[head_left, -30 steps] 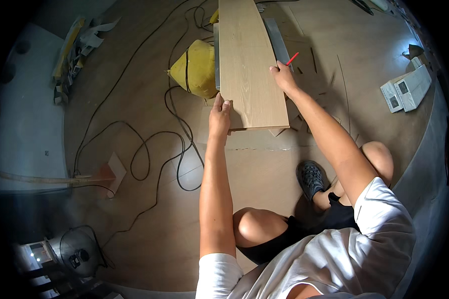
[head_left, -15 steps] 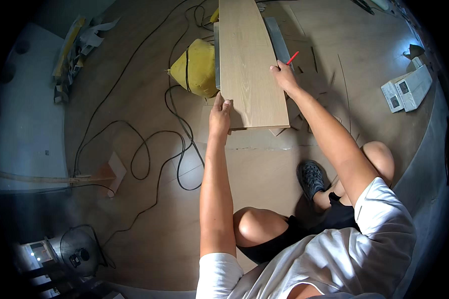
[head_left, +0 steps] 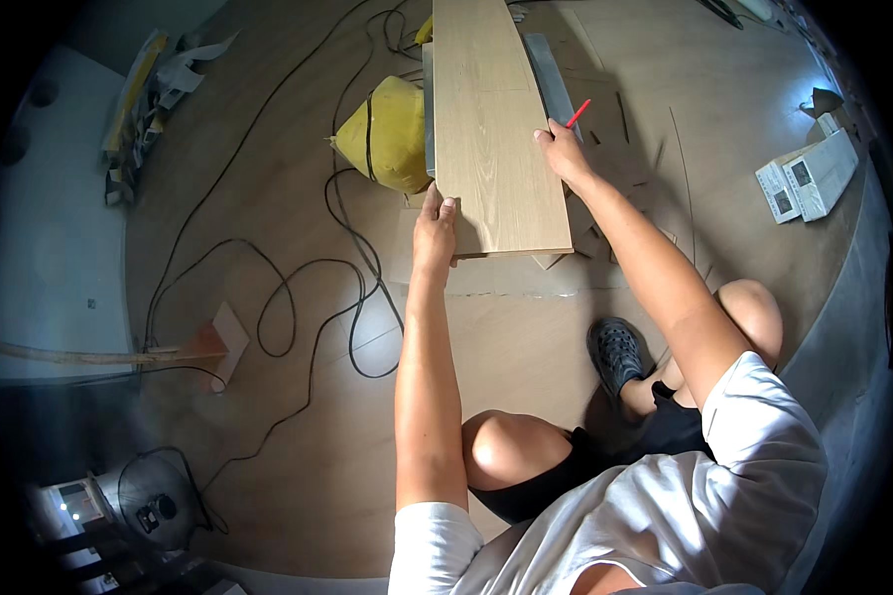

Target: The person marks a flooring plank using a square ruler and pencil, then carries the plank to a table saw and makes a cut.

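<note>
A long light wood-grain floor plank [head_left: 496,149] stretches away from me, lying over a grey metal-edged table [head_left: 552,79] that shows at both its sides. My left hand [head_left: 435,230] grips the plank's near left edge, thumb on top and the other fingers mostly hidden beneath. At the right edge, farther up, my right hand [head_left: 563,157] is closed with its fingertips at the plank. A slim red pencil [head_left: 578,113] sticks out of that hand, pointing up and to the right. Against the table's left side sits a bulging yellow bag [head_left: 395,134] with a black cord around it.
Black cables [head_left: 293,297] loop over the floor on the left. A fan [head_left: 157,501] stands at the lower left, and a wooden-handled tool [head_left: 213,352] lies above it. White boxes [head_left: 809,178] are at the right. Thin wood offcuts [head_left: 620,119] lie beside the table.
Almost nothing differs. The whole view has shifted very slightly, while both hands keep their places on the plank and the pencil stays in my right hand.
</note>
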A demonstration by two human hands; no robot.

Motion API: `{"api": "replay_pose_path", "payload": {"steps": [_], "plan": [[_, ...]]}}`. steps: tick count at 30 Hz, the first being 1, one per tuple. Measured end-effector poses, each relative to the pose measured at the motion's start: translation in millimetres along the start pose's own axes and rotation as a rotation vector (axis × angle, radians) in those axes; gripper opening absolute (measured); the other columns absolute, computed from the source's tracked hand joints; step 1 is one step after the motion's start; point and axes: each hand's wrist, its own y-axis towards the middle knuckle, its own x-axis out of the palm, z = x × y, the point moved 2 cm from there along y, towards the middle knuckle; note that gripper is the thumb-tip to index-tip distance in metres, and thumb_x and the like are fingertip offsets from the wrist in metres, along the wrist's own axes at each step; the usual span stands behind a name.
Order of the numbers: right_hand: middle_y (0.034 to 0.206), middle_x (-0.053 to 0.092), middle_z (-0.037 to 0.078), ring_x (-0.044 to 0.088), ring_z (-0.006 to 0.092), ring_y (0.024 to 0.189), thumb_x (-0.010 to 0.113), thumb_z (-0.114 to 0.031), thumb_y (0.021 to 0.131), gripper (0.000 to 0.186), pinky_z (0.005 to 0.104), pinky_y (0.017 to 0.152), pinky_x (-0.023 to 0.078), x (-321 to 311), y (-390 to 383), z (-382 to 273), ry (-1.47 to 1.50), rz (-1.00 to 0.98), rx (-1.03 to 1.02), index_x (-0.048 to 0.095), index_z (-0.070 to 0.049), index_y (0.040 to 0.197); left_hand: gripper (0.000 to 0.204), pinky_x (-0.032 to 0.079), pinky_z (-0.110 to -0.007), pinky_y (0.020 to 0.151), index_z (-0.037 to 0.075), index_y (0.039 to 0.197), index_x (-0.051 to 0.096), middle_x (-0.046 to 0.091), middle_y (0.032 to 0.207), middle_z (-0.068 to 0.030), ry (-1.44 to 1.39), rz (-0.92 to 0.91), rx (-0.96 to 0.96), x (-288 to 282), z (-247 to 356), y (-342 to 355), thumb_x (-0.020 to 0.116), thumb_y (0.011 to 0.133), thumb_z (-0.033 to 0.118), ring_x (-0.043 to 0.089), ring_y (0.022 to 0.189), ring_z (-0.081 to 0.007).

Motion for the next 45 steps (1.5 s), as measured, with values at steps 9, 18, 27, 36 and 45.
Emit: {"api": "replay_pose_path", "payload": {"steps": [9,18,27,36,45], "plan": [[0.142,0.051,0.033,0.047,0.0403,0.138,0.056,-0.036,0.098,0.065,0.0422,0.114,0.038,-5,-15,-32,0.103,-0.010,-0.004,0.046,0.011,0.142,0.058,0.045,-0.027,0.045,0.012,0.158,0.033,0.063,0.136,-0.0118,-0.113,-0.003,0.009,-6,-8,3,0.049,0.106,0.031,0.063,0.086,-0.0114],[0.143,0.051,0.032,0.047,0.0404,0.138,0.056,-0.036,0.098,0.066,0.0409,0.115,0.038,-5,-16,-28,0.103,-0.002,-0.011,0.045,0.011,0.143,0.059,0.040,-0.028,0.040,0.011,0.159,0.031,0.065,0.131,-0.0111,-0.016,-0.010,0.019,-8,-6,2,0.049,0.106,0.032,0.052,0.061,-0.0083],[0.152,0.046,0.023,0.043,0.0285,0.142,0.064,-0.041,0.097,0.074,0.0373,0.116,0.036,-22,-26,-34,0.472,-0.091,0.168,0.040,0.007,0.149,0.059,0.036,-0.028,0.039,0.014,0.159,0.031,0.065,0.130,-0.0117,-0.055,-0.030,-0.120,-9,30,-12,0.050,0.106,0.032,0.049,0.058,-0.0074],[0.147,0.051,0.023,0.048,0.0267,0.138,0.067,-0.042,0.096,0.077,0.0358,0.114,0.037,-24,-24,-32,0.526,-0.083,0.163,0.040,0.010,0.147,0.058,0.040,-0.029,0.041,0.014,0.159,0.032,0.061,0.140,-0.0153,-0.014,-0.023,-0.133,-6,38,-11,0.051,0.106,0.030,0.056,0.063,-0.0100],[0.146,0.052,0.024,0.050,0.0280,0.137,0.067,-0.040,0.096,0.075,0.0366,0.113,0.038,-23,-29,-38,0.462,-0.061,0.149,0.042,0.010,0.146,0.057,0.036,-0.026,0.040,0.013,0.159,0.030,0.064,0.136,-0.0147,-0.077,-0.006,-0.019,-7,20,-2,0.048,0.107,0.027,0.049,0.055,-0.0072]]}}
